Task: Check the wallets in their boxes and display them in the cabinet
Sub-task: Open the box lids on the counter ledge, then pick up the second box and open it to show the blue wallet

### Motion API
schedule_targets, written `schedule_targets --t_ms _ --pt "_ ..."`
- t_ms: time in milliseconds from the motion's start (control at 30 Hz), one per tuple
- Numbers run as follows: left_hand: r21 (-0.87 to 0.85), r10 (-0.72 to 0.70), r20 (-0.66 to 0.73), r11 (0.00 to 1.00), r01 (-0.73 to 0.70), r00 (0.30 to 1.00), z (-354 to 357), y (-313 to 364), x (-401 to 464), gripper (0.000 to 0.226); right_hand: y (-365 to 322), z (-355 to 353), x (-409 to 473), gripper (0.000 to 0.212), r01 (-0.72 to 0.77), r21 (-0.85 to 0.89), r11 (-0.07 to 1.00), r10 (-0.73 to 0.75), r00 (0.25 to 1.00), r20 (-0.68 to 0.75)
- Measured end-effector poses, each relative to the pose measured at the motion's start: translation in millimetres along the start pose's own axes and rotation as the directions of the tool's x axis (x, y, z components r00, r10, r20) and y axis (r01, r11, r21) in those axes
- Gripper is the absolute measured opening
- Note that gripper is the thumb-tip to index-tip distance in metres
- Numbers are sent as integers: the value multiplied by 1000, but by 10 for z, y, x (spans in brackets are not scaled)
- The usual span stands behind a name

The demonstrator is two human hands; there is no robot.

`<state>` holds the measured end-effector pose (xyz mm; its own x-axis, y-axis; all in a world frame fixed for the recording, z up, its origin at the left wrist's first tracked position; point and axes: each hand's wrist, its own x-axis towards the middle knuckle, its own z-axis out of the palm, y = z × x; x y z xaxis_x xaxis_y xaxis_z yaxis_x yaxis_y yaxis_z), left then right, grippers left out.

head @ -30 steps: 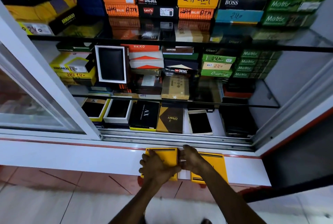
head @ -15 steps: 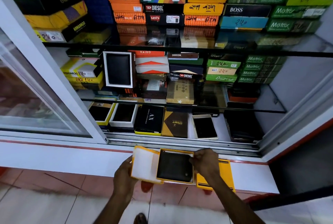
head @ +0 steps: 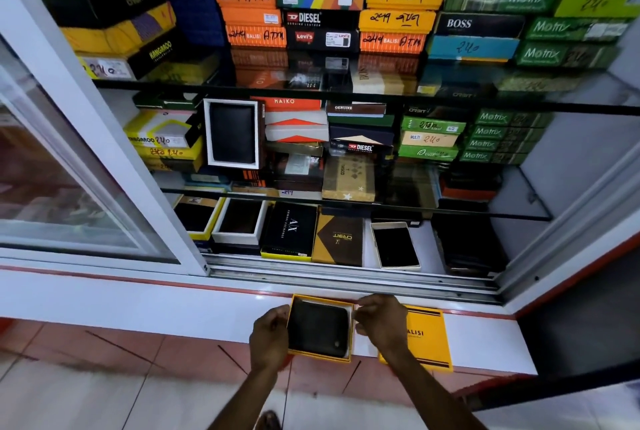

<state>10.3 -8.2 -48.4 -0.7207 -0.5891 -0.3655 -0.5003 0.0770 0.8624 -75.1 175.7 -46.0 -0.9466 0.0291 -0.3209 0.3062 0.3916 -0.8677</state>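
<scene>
An open yellow box (head: 350,327) rests on the white ledge in front of the cabinet, with a dark wallet (head: 318,329) lying flat inside it. My left hand (head: 269,336) grips the box's left side. My right hand (head: 382,320) pinches the box's upper right corner. A second yellow Balisi box (head: 427,338), closed, lies on the ledge just right of my right hand, partly under my wrist. The lid of the open box is not visible.
The cabinet's sliding door (head: 62,166) is pushed left. Glass shelves (head: 519,211) hold stacked wallet boxes. On the bottom shelf stand open display boxes (head: 239,222), an AX box (head: 290,230) and a white-rimmed box (head: 396,246). The door track (head: 346,275) runs behind the ledge (head: 173,305).
The yellow box was closed under both hands, then its lid swung open to the left. Now the lid is out of sight and both hands hold the open box with the wallet showing.
</scene>
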Motion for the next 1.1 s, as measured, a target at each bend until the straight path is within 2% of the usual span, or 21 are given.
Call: schedule_targets --t_ms 67,167,233,333,367,433,467,533,600,667,733,800,900,1000,1067,1100 --pt "85 66 -56 995 -61 996 -6 144 -102 21 -66 -141 -45 20 61 11 998 -61 998 1" --pt "112 221 -82 971 -211 972 101 329 -223 21 -60 -500 -62 28 90 -67 994 -94 994 -52" --pt "131 280 -5 952 -277 960 275 453 -324 20 45 -783 -51 28 70 -90 993 -81 989 -127" --pt "167 267 172 941 -295 948 613 557 -450 17 209 -1129 -20 11 -5 -241 970 -56 968 -244" --pt "176 257 237 937 -301 937 736 559 -475 17 271 -1190 3 13 -47 -270 962 -20 970 -241" --pt "232 192 369 928 -291 909 1014 556 -513 16 440 -1291 94 37 -198 -263 944 154 972 -177" --pt "278 169 418 911 -303 893 1136 576 -527 19 524 -1318 138 47 -276 -229 933 256 960 -116" --pt "378 123 469 867 -325 875 1331 584 -530 34 682 -1310 232 61 -334 -83 939 335 942 -4" --pt "479 62 432 830 -287 900 1491 609 -549 57 670 -1342 254 71 -398 72 915 392 916 79" --pt "503 -7 387 840 -205 922 1595 621 -590 79 550 -1400 220 65 -449 175 876 422 891 168" --pt "533 -51 351 832 -155 935 1686 630 -632 104 526 -1484 223 59 -482 214 850 427 867 256" --pt "569 -66 294 814 -119 954 1763 671 -702 126 578 -1565 245 61 -491 236 839 423 860 285" --pt "591 -89 228 804 -65 970 1868 733 -792 147 658 -1612 264 60 -477 281 833 387 865 320" --pt "587 -128 208 810 -19 970 1917 760 -821 149 668 -1622 232 45 -451 292 844 375 883 282" --pt "481 -126 231 876 -1 965 1890 699 -771 131 710 -1571 222 27 -403 233 885 362 910 202" --pt "404 -123 266 915 5 956 1828 717 -759 115 749 -1554 227 21 -326 102 940 311 941 136"
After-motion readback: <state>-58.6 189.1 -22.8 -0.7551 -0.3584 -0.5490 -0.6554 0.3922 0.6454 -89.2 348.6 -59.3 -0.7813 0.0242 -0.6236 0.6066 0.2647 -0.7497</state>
